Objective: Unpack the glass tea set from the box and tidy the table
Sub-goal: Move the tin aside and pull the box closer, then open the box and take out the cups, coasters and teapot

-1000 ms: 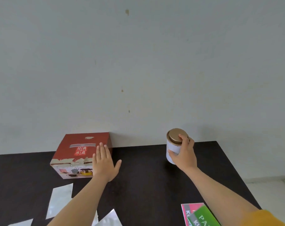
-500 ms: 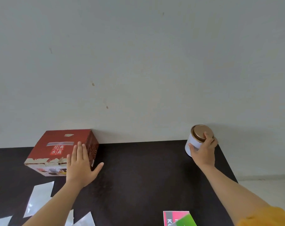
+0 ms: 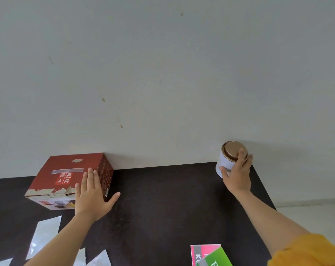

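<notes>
The left hand (image 3: pixel 91 198) lay flat with straight fingers and the thumb spread to the side, resting against the near right corner of the red cardboard box (image 3: pixel 70 179). The fingers lay on the box top, the palm in front of its side. The box was a squat cube of matt card with white Chinese characters, a grey tape strip across the lid and a torn, pale lower edge. It stood at the back edge of the desk (image 3: pixel 162 198), left of the middle, touching the wall (image 3: pixel 162 73).

The right hand (image 3: pixel 236 174) gripped a small round tin (image 3: pixel 227 160), fingers curled over its rim and the thumb on its white side. The tin was a short cylinder with a smooth, shiny bronze lid, and it was tilted toward the camera at the back right corner of the desk. A yellow sleeve (image 3: pixel 306 250) covered the upper arm.

The desk top was dark, nearly black, with a fine grain. Glossy white paper pieces (image 3: pixel 44 237) with sharp angles lay near the front left edge. A pink card (image 3: pixel 203 252) and a green card (image 3: pixel 218 260) overlapped at the front edge, right of the middle.
</notes>
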Available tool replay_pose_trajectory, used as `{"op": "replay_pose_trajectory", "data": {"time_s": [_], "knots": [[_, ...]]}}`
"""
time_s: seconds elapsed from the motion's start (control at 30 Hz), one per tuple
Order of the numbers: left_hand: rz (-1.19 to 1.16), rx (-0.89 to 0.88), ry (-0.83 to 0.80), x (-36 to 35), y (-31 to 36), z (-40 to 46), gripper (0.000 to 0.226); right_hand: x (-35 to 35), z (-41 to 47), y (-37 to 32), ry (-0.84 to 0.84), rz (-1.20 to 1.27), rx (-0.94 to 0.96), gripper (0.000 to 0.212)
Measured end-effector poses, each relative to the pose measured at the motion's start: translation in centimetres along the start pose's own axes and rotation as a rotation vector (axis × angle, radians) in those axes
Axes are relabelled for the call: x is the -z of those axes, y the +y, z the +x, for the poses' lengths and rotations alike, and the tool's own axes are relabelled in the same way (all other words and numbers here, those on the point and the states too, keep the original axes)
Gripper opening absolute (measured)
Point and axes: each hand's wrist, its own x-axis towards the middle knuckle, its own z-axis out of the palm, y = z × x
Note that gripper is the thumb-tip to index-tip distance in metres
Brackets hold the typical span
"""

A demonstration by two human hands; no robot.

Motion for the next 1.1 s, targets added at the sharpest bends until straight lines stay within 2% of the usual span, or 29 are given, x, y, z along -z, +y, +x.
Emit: {"op": "replay_pose_trajectory", "data": {"time_s": [0.23, 0.4, 0.57, 0.67, 0.87, 1.1], "knots": [[-0.046, -0.027, -0.012, 1.0, 0.0, 0.0, 0.121, 2.2, -2.6, -2.7, -0.006, -0.084, -0.025, 0.104], [-0.129, -0.05, -0.115, 2.7, -0.4, -0.2, 0.116, 2.7, -6.3, -7.5, 0.008, -0.074, 0.02, 0.096], [-0.487, -0.095, -0.252, 4.8, -2.2, 0.5, 0.095, 0.8, -11.4, -15.2, -0.03, -0.114, 0.068, 0.089], [-0.604, -0.2, -0.203, 5.7, -5.1, 0.2, 0.082, -1.7, -14.5, -20.6, -0.078, -0.107, 0.151, 0.085], [-0.487, -0.283, -0.072, 5.3, -12.7, -0.3, 0.072, -7.9, -20.3, -30.9, -0.192, -0.04, 0.336, 0.076], [-0.351, -0.242, -0.169, 4.4, -19.8, 0.4, 0.09, -13.8, -24.7, -37.5, -0.381, -0.054, 0.501, 0.064]]}}
